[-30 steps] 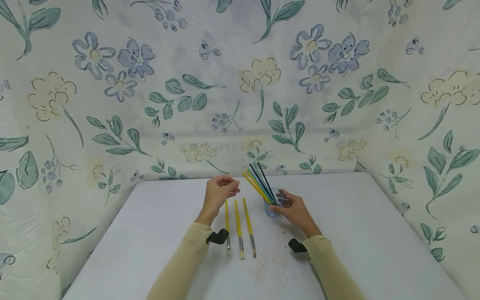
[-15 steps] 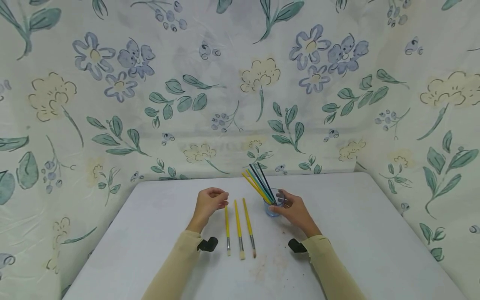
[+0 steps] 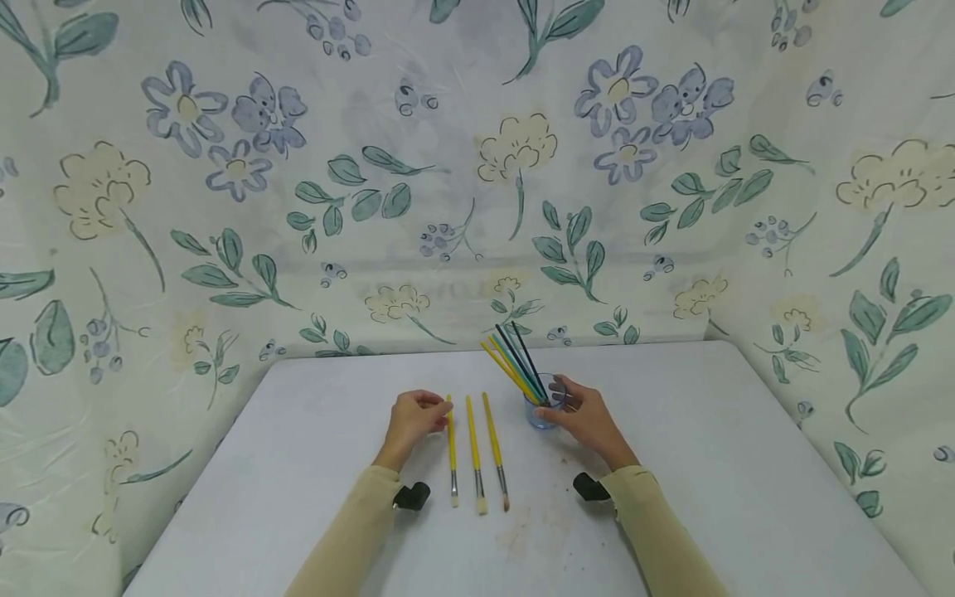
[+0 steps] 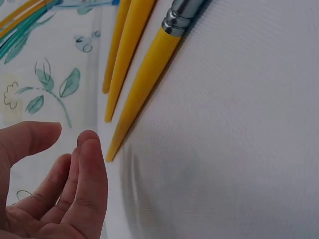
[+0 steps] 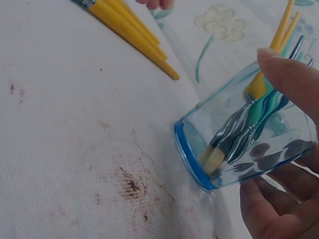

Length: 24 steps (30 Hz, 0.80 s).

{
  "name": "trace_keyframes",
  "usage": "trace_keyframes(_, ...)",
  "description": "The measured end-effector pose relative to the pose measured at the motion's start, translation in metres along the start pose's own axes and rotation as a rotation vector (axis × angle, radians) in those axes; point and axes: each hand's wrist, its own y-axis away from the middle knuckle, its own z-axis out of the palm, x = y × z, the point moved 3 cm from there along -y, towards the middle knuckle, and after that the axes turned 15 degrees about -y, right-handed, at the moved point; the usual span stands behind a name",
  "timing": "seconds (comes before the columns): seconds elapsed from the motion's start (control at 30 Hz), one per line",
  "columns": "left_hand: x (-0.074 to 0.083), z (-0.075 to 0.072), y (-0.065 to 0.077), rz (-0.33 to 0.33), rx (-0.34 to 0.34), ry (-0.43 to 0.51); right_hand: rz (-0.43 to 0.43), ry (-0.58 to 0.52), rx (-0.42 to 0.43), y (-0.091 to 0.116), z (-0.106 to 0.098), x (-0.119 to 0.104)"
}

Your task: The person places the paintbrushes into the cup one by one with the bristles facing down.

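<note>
My right hand [image 3: 589, 420] grips a clear blue-tinted glass [image 5: 192, 149], thumb on one side and fingers curled round the other. Inside the glass several paintbrushes [image 5: 255, 112] with yellow, green and dark blue handles stand bristles down, leaning left. Three yellow paintbrushes lie side by side on the table: a left one [image 3: 452, 452], a middle one [image 3: 474, 439] and a right one [image 3: 495, 439], all with bristles toward me. At the handle tip of the left brush is my left hand [image 3: 414, 423]. A gap shows between its thumb [image 4: 37, 139] and fingers, with nothing held.
The white table [image 3: 298, 431] carries reddish-brown stains [image 5: 132, 186] in front of the glass. Behind it and at both sides hangs a floral-patterned cloth [image 3: 462, 224]. Each sleeve has a dark wrist camera [image 3: 412, 496] near the cuff.
My left hand has moved left and down toward the handle tip of the left paintbrush. The right hand and the glass have stayed in place.
</note>
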Motion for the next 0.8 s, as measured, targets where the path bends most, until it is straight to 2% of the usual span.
trace_keyframes(0.6,0.000,0.011,0.002,-0.026,-0.044,-0.304,0.003,-0.005,0.002,-0.001,0.000,-0.001)
trace_keyframes(0.8,0.001,0.011,0.004,-0.001,-0.073,-0.388,-0.002,-0.003,0.001,-0.001,0.000,0.001)
